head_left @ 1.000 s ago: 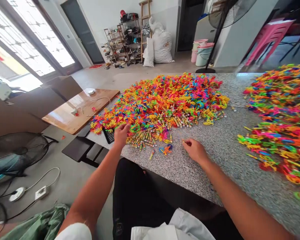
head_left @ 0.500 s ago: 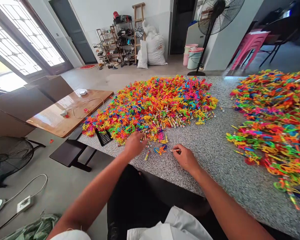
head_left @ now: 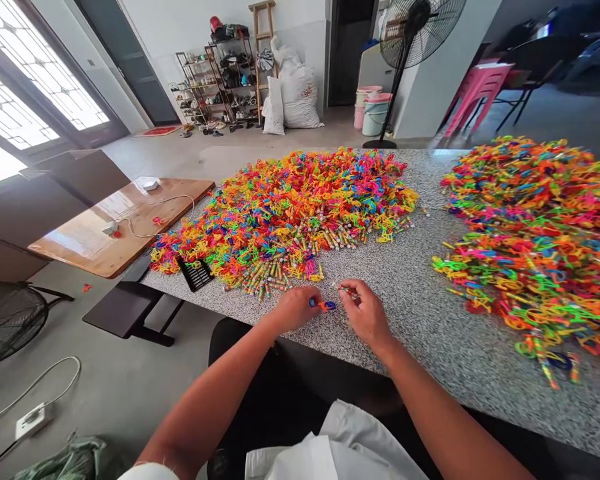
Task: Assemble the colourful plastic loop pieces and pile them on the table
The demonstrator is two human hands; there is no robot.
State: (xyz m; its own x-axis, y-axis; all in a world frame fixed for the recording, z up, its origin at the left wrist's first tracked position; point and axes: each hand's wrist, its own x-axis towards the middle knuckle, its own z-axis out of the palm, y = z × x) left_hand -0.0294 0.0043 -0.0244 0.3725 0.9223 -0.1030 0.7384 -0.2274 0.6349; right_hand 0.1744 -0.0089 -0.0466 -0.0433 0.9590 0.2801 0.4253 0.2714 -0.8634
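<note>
Close to the table's front edge, my left hand (head_left: 299,309) has its fingers closed at a few small plastic pieces (head_left: 325,306), blue and orange, which poke out past the fingertips. Just to the right, my right hand (head_left: 364,310) pinches a thin little tube (head_left: 349,291), its pale end pointing left. Beyond my left hand lie several printed tubes (head_left: 266,276) in a loose bunch. Behind them rises a wide heap of colourful plastic pieces (head_left: 300,193). What my left fingers cover is hidden.
A second colourful heap (head_left: 545,233) spreads over the right of the speckled table (head_left: 405,287). A black slotted tray (head_left: 196,273) sits at the left heap's edge. Left of the table stands a low wooden table (head_left: 105,240); a standing fan (head_left: 405,67) is behind.
My left hand has come from the tubes at the heap toward the right hand and closed at the blue and orange pieces. More tubes now lie bunched before the heap. The view has shifted slightly.
</note>
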